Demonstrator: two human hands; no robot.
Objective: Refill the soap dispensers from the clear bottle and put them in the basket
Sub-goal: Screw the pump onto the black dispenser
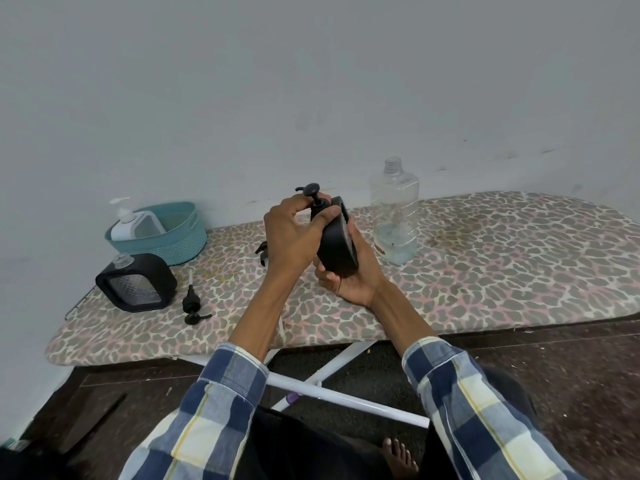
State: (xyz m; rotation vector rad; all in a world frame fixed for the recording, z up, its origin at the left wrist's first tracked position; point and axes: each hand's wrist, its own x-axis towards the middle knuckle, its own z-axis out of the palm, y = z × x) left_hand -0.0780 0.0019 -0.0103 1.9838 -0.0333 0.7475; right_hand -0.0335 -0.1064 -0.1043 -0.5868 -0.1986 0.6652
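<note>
My right hand [349, 278] grips the body of a black soap dispenser [337, 249], held tilted above the ironing board [485, 278]. Fingers of my left hand [294, 233] pinch the collar of its black pump head [313, 195]. The clear bottle [394, 213] stands uncapped just right of my hands, with a little liquid at the bottom. A second black dispenser [136, 282] lies open at the left, its loose black pump [192, 303] beside it. The teal basket [180, 237] at the back left holds a white dispenser [133, 223].
A small dark part [262, 252] shows on the board behind my left wrist. The board's white legs [346, 398] cross below, above a dark floor. A grey wall runs right behind the board. My bare foot [398, 459] is at the bottom.
</note>
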